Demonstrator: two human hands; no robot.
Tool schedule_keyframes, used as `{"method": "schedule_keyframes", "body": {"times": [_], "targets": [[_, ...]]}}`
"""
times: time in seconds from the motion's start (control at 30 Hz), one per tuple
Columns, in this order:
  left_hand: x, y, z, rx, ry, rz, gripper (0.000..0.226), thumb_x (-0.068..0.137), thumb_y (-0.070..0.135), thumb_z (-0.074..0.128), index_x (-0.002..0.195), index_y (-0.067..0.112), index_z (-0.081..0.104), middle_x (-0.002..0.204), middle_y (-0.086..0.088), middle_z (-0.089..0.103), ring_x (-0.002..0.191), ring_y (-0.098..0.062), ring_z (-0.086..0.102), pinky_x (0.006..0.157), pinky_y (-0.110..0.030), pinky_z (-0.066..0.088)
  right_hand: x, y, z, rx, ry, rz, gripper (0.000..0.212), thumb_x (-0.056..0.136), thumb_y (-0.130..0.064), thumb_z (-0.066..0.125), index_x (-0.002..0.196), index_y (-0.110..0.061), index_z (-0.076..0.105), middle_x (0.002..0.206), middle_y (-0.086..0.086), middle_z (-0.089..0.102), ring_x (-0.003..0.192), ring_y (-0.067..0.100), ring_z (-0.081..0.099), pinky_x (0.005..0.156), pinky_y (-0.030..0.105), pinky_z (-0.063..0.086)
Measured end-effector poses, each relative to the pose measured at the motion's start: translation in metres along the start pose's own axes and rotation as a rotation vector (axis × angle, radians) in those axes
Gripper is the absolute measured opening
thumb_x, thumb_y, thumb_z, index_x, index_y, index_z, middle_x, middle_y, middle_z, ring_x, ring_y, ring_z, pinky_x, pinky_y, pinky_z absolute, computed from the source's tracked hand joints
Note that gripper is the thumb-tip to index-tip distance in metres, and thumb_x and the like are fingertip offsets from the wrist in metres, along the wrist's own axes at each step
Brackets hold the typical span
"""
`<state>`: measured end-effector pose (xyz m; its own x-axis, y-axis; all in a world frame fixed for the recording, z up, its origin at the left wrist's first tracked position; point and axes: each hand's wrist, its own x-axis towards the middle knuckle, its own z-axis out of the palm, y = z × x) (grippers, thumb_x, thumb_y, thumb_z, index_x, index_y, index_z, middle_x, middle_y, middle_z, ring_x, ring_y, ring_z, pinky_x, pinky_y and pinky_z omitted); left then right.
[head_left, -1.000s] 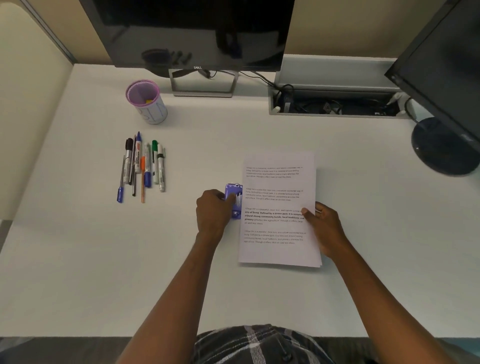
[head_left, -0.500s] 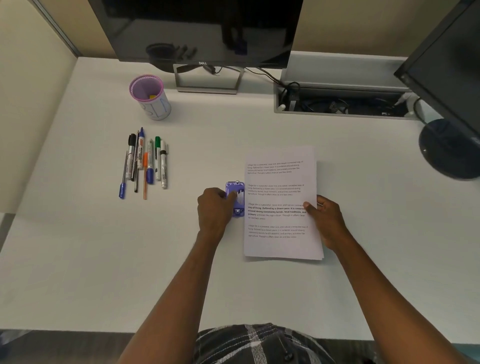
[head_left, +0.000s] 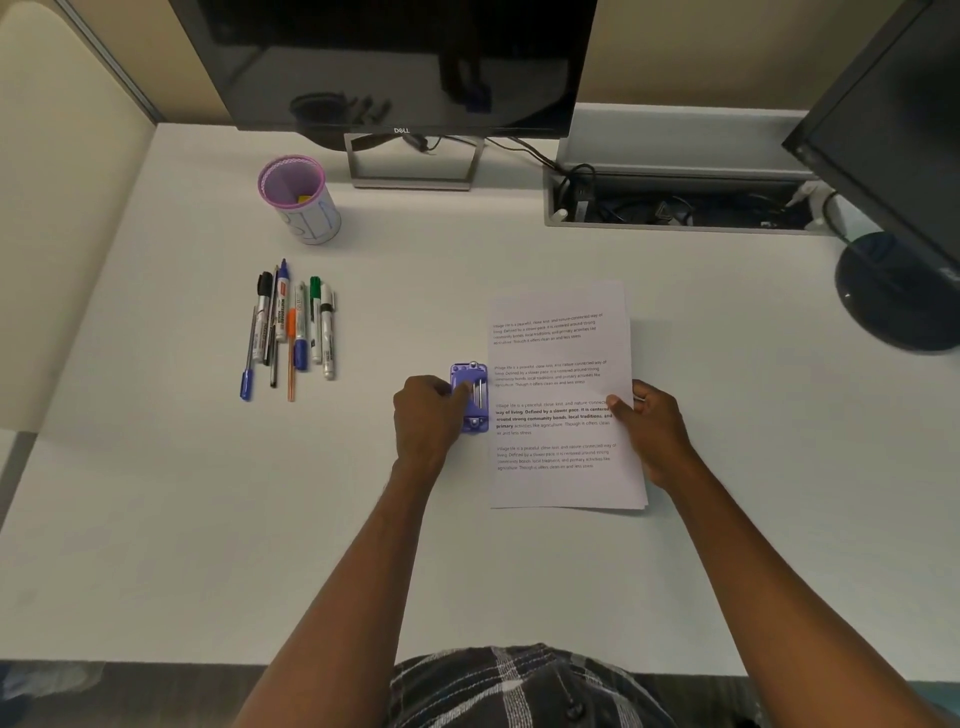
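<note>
- The purple hole punch (head_left: 475, 418) is sitting on the tabletop (head_left: 208, 519), right against the left edge of the stack of paper (head_left: 561, 364), about midway along that edge.
- Your left grip (head_left: 428, 415) is curling over the punch from its left side, closing on its body, with the fingertips reaching the metal bars on top.
- Your right grip (head_left: 649, 431) is pinching the paper's right edge, with the thumb lying on the printed top sheet.
- You appear to be lining up paper and punch, with the pressing not yet done. Whether the sheet edge is already sitting inside the slot, I cannot tell.
- The next move is likely calling for seating the sheets fully and squarely in the slot. After that comes a firm downward press with the left while the right is steadying the stack so the sheets are not fanning out.
- The tabletop is showing white and matte. A row of pens (head_left: 291, 327) is lying well to the left, and a purple-rimmed cup (head_left: 301, 200) is standing behind them.
- A dark monitor (head_left: 395, 57) is standing at the back, an open cable tray (head_left: 675, 202) is lying beside it, and a second monitor (head_left: 893, 130) is standing at the right.
- A beige partition (head_left: 62, 208) is closing off the left side.
</note>
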<state>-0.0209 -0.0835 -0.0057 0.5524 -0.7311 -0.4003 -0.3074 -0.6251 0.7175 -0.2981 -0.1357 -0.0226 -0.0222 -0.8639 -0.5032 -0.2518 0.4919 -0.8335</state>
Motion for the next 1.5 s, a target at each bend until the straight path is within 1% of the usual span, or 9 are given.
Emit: {"method": "schedule_keyframes", "body": {"times": [0.1, 0.3, 0.5, 0.63, 0.93, 1.07, 1.17, 1.37, 1.5], "targets": [[0.001, 0.0, 0.0, 0.013, -0.006, -0.006, 0.035, 0.087, 0.026, 0.071, 0.059, 0.007, 0.061, 0.054, -0.005, 0.058, 0.052, -0.022, 0.049, 0.057, -0.028, 0.04, 0.001, 0.001, 0.0, -0.004, -0.002, 0.008, 0.022, 0.099, -0.014, 0.065, 0.121, -0.014, 0.068, 0.11, 0.006, 0.077, 0.096, 0.024, 0.075, 0.085, 0.041, 0.061], [0.002, 0.0, 0.001, 0.021, -0.018, -0.005, 0.032, 0.089, 0.028, 0.072, 0.064, 0.009, 0.064, 0.057, -0.002, 0.06, 0.052, -0.018, 0.051, 0.053, -0.025, 0.038, 0.001, 0.001, -0.002, 0.045, 0.0, 0.016, 0.024, 0.099, -0.014, 0.065, 0.123, -0.014, 0.067, 0.114, 0.007, 0.075, 0.1, 0.025, 0.074, 0.089, 0.042, 0.06], [0.001, -0.001, 0.002, 0.034, -0.009, 0.002, 0.039, 0.089, 0.027, 0.071, 0.056, 0.014, 0.056, 0.049, 0.003, 0.051, 0.046, -0.014, 0.044, 0.051, -0.024, 0.032, -0.001, 0.001, -0.001, 0.094, -0.014, 0.025, 0.024, 0.098, -0.013, 0.066, 0.122, -0.015, 0.068, 0.114, 0.006, 0.076, 0.1, 0.024, 0.074, 0.086, 0.039, 0.06], [0.001, -0.001, 0.001, 0.027, -0.006, -0.009, 0.033, 0.088, 0.026, 0.071, 0.063, 0.007, 0.065, 0.053, 0.0, 0.057, 0.048, -0.015, 0.048, 0.052, -0.025, 0.036, -0.001, 0.0, 0.004, 0.061, -0.018, 0.018, 0.024, 0.098, -0.015, 0.066, 0.122, -0.015, 0.068, 0.113, 0.005, 0.076, 0.1, 0.024, 0.075, 0.088, 0.041, 0.06], [0.003, -0.002, 0.001, 0.018, -0.019, -0.001, 0.027, 0.09, 0.031, 0.074, 0.078, 0.007, 0.072, 0.068, -0.004, 0.068, 0.056, -0.013, 0.056, 0.055, -0.024, 0.04, -0.004, -0.009, 0.02, -0.029, -0.032, -0.004, 0.016, 0.099, -0.016, 0.065, 0.113, -0.024, 0.069, 0.105, -0.001, 0.078, 0.091, 0.016, 0.076, 0.072, 0.027, 0.059], [0.002, -0.001, 0.0, 0.029, -0.025, -0.003, 0.024, 0.09, 0.025, 0.073, 0.072, 0.009, 0.069, 0.061, 0.001, 0.062, 0.051, -0.01, 0.051, 0.051, -0.023, 0.036, -0.004, -0.012, 0.024, -0.071, -0.03, -0.009, 0.019, 0.1, -0.016, 0.063, 0.119, -0.018, 0.068, 0.107, -0.001, 0.076, 0.092, 0.016, 0.074, 0.07, 0.023, 0.057], [0.002, -0.001, -0.001, 0.022, -0.034, -0.005, 0.022, 0.089, 0.024, 0.074, 0.077, 0.006, 0.072, 0.066, -0.003, 0.068, 0.054, -0.013, 0.055, 0.052, -0.023, 0.04, -0.005, -0.012, 0.025, -0.085, -0.016, -0.001, 0.019, 0.1, -0.017, 0.063, 0.119, -0.016, 0.068, 0.107, 0.0, 0.075, 0.09, 0.012, 0.073, 0.064, 0.018, 0.054], [0.004, 0.0, -0.002, 0.012, -0.048, -0.013, 0.025, 0.088, 0.028, 0.077, 0.081, 0.003, 0.074, 0.074, -0.009, 0.073, 0.061, -0.019, 0.058, 0.058, -0.027, 0.044, -0.005, -0.013, 0.024, -0.102, -0.015, 0.012, 0.021, 0.101, -0.018, 0.063, 0.12, -0.015, 0.067, 0.112, 0.002, 0.075, 0.094, 0.019, 0.073, 0.07, 0.025, 0.056], [0.007, 0.003, -0.005, 0.006, -0.069, -0.033, 0.025, 0.083, 0.026, 0.082, 0.076, 0.005, 0.07, 0.07, -0.004, 0.068, 0.058, -0.014, 0.056, 0.053, -0.024, 0.041, -0.006, -0.013, 0.024, -0.147, -0.027, 0.0, 0.018, 0.101, -0.023, 0.062, 0.117, -0.018, 0.067, 0.111, 0.001, 0.075, 0.095, 0.019, 0.073, 0.071, 0.025, 0.055]]}}
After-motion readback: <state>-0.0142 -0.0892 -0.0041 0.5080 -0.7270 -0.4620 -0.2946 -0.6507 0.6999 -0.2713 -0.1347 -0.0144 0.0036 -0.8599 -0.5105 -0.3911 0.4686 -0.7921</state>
